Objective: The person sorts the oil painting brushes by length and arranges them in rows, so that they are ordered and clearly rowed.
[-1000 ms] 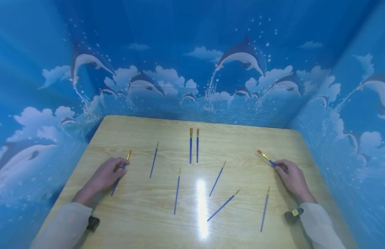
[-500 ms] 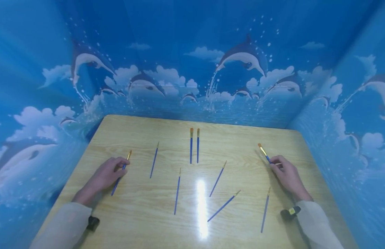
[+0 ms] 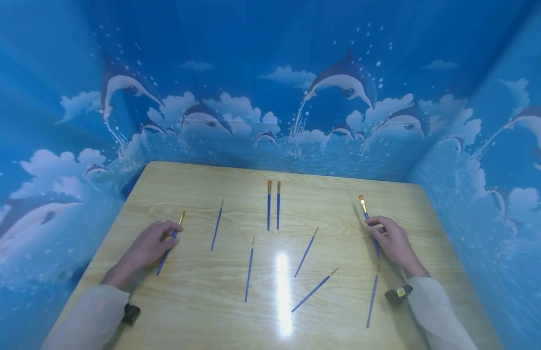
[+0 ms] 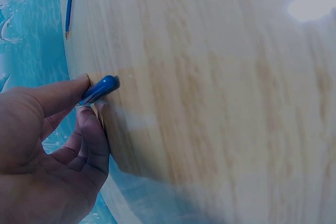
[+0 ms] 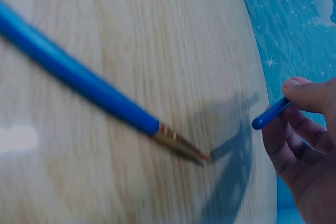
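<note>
Pinching one brush per grip is leaving contact and slippage as the likely faults. The right brush (image 3: 364,209) is showing apart from its shadow, so it is apparently being held off the worktop (image 3: 187,301). Its handle end is sitting just beside the tip of the near-right brush (image 3: 373,295), with a gap showing in the right wrist view; a low sweep could be knocking that brush askew. The left brush (image 3: 164,258) could be pivoting if finger pressure is uneven; whether it is touching the worktop cannot be told.

Pose: the left grip (image 3: 149,243) is extending from the near left, thumb and fingers pinching the handle, bristles pointing far and slightly right. The right grip (image 3: 393,243) is extending from the near right, pinching its handle, bristles pointing far and slightly left.
</note>
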`<state>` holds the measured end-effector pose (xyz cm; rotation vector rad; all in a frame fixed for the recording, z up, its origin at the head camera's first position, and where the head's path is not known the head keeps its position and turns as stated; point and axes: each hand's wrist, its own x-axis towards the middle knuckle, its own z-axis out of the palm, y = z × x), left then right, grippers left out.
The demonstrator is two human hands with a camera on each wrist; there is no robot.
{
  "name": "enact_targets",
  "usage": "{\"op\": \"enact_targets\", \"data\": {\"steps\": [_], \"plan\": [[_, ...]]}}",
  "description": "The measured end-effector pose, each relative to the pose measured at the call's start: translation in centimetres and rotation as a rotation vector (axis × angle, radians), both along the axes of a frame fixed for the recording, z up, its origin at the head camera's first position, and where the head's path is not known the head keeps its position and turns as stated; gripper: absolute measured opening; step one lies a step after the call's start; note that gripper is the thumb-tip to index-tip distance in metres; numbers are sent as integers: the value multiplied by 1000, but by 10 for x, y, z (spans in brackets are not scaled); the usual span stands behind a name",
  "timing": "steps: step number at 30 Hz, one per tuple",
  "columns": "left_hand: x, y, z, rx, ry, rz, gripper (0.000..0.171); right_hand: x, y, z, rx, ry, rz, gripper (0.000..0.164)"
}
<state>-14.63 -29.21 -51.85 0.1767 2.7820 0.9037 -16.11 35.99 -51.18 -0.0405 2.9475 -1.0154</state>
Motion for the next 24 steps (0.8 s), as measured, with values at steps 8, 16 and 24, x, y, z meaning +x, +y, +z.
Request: {"op": "enact_targets", "data": {"steps": [8, 16, 24], "plan": [[2, 0, 1, 12, 18, -2, 32, -7, -15, 0, -40, -16, 16, 36], [1, 1, 3, 19, 25, -6, 32, -16, -32, 5, -159, -60, 67, 39], [2, 0, 2, 17, 25, -6, 32, -26, -54, 7, -211, -91, 102, 41]]}}
